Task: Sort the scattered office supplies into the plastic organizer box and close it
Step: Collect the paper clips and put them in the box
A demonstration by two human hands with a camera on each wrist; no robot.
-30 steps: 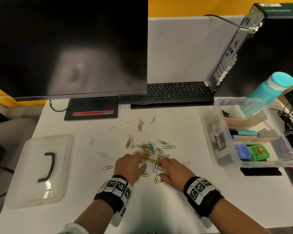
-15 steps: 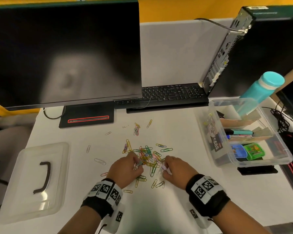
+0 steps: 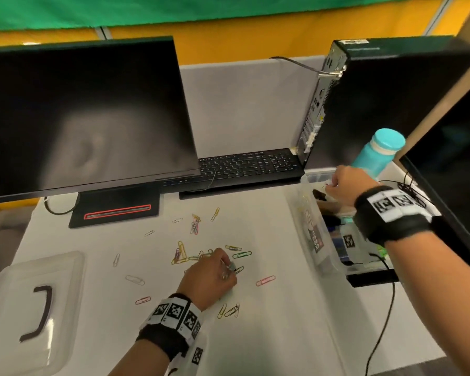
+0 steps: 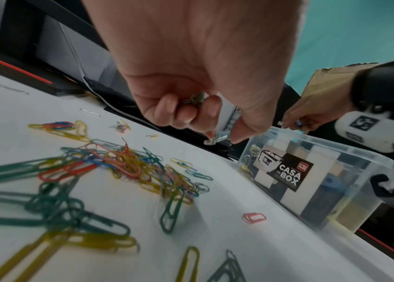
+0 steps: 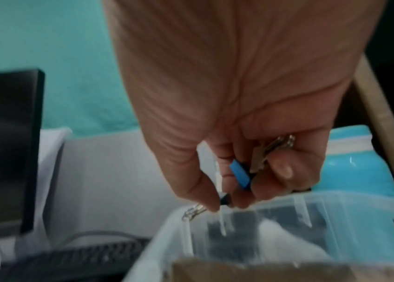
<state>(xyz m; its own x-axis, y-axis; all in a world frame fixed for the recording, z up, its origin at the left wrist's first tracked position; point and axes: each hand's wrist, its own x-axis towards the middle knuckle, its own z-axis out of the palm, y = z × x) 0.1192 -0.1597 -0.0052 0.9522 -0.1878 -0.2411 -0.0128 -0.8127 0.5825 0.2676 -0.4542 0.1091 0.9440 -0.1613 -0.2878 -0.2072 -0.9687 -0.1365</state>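
Desk (image 3: 269, 335), bearing lidless organizer box (image 3: 308, 180) at right, lid (image 3: 65, 267) set aside at left for later closing. Paper clips (image 3: 242, 255) scattered mid-desk. Right hand (image 3: 345, 185) above box's far corner, fingers curled round small clips, apparently for dropping in. Left hand (image 3: 209, 278) over pile, fingertips pinching a metal clip.

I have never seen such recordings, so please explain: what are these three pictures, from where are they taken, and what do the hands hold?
No machine here: a person sorts supplies at a desk. One camera sits on the head, one on each wrist, which wear black bands with printed squares. The head view shows coloured paper clips scattered on the white table, a clear lid lying at the left and the open organizer box at the right. The left hand pinches small metal clips above the pile. The right hand holds small clips, one blue, over the box.
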